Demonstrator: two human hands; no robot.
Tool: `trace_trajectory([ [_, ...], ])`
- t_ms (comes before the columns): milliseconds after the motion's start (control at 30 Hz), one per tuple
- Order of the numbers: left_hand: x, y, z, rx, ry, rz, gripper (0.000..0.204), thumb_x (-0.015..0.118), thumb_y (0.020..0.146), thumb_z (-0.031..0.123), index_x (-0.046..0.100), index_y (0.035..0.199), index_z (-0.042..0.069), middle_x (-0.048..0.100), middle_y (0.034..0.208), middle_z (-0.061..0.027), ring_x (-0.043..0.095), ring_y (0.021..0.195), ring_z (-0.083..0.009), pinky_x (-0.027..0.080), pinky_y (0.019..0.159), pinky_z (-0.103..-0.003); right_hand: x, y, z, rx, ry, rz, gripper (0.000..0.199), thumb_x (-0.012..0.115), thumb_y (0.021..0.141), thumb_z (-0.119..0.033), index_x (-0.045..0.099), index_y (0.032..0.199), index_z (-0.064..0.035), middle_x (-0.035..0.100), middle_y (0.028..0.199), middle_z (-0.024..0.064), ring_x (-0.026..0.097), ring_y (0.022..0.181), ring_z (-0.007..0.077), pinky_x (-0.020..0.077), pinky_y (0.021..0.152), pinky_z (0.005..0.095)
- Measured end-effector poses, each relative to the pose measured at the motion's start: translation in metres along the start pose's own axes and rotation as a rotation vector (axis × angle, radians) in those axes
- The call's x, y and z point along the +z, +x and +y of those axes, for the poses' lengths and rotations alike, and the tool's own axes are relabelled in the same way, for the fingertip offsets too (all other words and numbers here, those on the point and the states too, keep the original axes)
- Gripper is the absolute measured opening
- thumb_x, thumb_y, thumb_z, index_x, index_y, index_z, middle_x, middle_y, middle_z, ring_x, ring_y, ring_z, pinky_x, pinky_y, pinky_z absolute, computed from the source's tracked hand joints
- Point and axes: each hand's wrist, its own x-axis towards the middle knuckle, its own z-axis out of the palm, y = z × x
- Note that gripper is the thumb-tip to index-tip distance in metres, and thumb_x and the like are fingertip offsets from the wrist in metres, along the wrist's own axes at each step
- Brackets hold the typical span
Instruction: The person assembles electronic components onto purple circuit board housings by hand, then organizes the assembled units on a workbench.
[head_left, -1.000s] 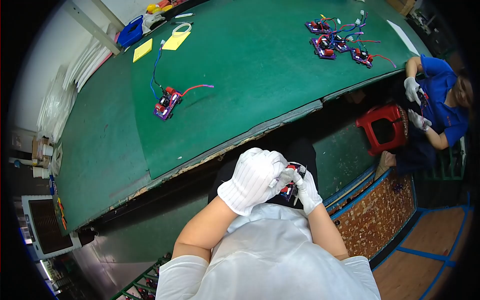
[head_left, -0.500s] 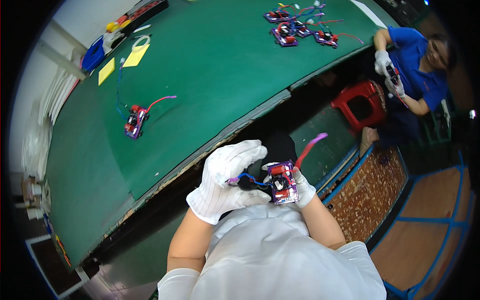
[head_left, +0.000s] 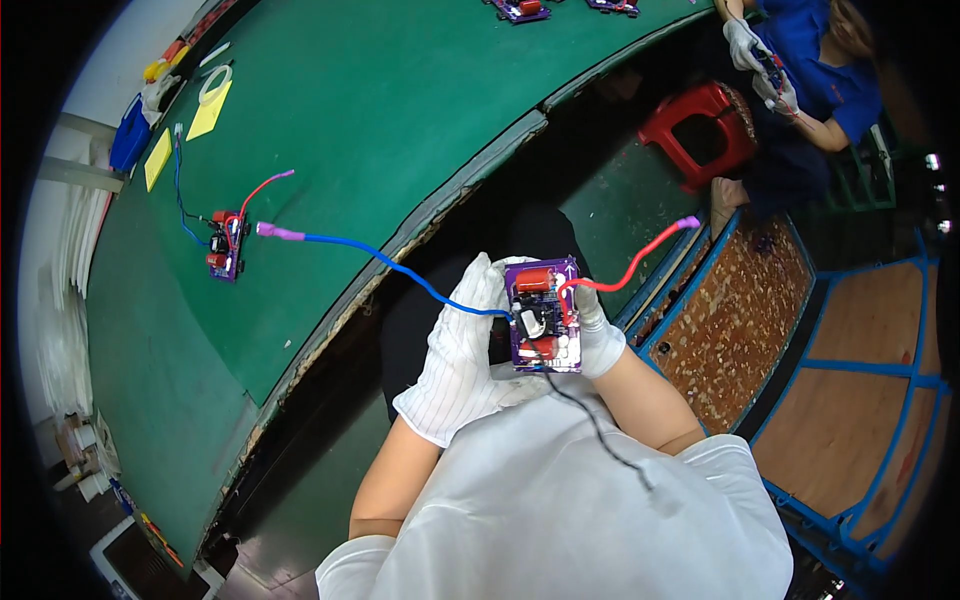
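A purple circuit board point(head_left: 561, 342) with red components is held in front of my lap, its component side facing up. My right hand point(head_left: 601, 345), in a white glove, grips its right edge. My left hand point(head_left: 455, 365), gloved in white with thin stripes, closes against the board's left side, its fingertips partly hidden behind it. A blue wire point(head_left: 385, 262) with a purple end runs out to the left over the table edge. The red wire point(head_left: 640, 268) points up to the right. A black wire point(head_left: 597, 427) hangs down over my white shirt.
On the green table point(head_left: 330, 130) lies another wired circuit board point(head_left: 227, 245), with yellow pads point(head_left: 208, 112) behind it. More boards point(head_left: 520, 10) sit at the far edge. A red stool point(head_left: 700, 125) stands right, by a co-worker in blue point(head_left: 825, 70) holding a board.
The board has moved up and left and turned slightly. Its blue wire, bunched at my left hand before, now stretches out left, and the black wire hangs loose. My left hand has come against the board.
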Motion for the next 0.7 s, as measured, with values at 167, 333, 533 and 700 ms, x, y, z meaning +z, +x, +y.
trace_trajectory([
  [167,0.003,-0.011,-0.006,-0.171,-0.222,-0.013,0.105,0.082,0.058,0.027,0.021,0.140,0.000,0.032,0.139,-0.0218,0.034,0.130,-0.0359,0.029,0.107,-0.039,0.020,-0.004,0.010,-0.115,-0.138,0.106,0.089,0.077,0.062,-0.053,0.044,0.127,-0.0038,0.059,0.108,0.0051,0.059,0.094,0.0154,0.0537,0.082,0.0348],
  [333,0.002,-0.020,-0.004,-0.251,-0.320,0.008,0.096,0.079,0.065,0.029,0.026,0.139,0.000,0.029,0.143,-0.0174,0.032,0.132,-0.0300,0.028,0.108,-0.037,0.020,0.003,0.015,-0.418,-0.854,0.097,0.091,0.084,0.062,-0.038,0.039,0.131,-0.0009,0.054,0.117,0.0082,0.054,0.104,0.0160,0.0446,0.090,0.0275],
  [533,-0.011,-0.014,0.013,-0.532,-0.827,0.104,0.070,0.032,0.094,0.053,0.039,0.131,-0.005,0.049,0.127,-0.0169,0.050,0.113,-0.0227,0.038,0.097,-0.034,0.048,-0.008,0.015,-0.660,-1.207,0.105,0.102,0.080,0.061,-0.049,0.031,0.133,0.0034,0.057,0.109,0.0172,0.061,0.095,0.0215,0.0498,0.081,0.0294],
  [700,0.003,-0.028,0.004,-0.657,-1.544,0.095,0.070,0.045,0.089,0.050,0.034,0.135,-0.002,0.044,0.133,-0.0163,0.049,0.117,-0.0259,0.042,0.097,-0.038,0.074,-0.021,-0.009,-0.329,-1.292,0.195,0.082,0.078,0.067,-0.042,0.042,0.126,0.0032,0.063,0.093,0.0146,0.064,0.078,0.0203,0.0527,0.068,0.0280],
])
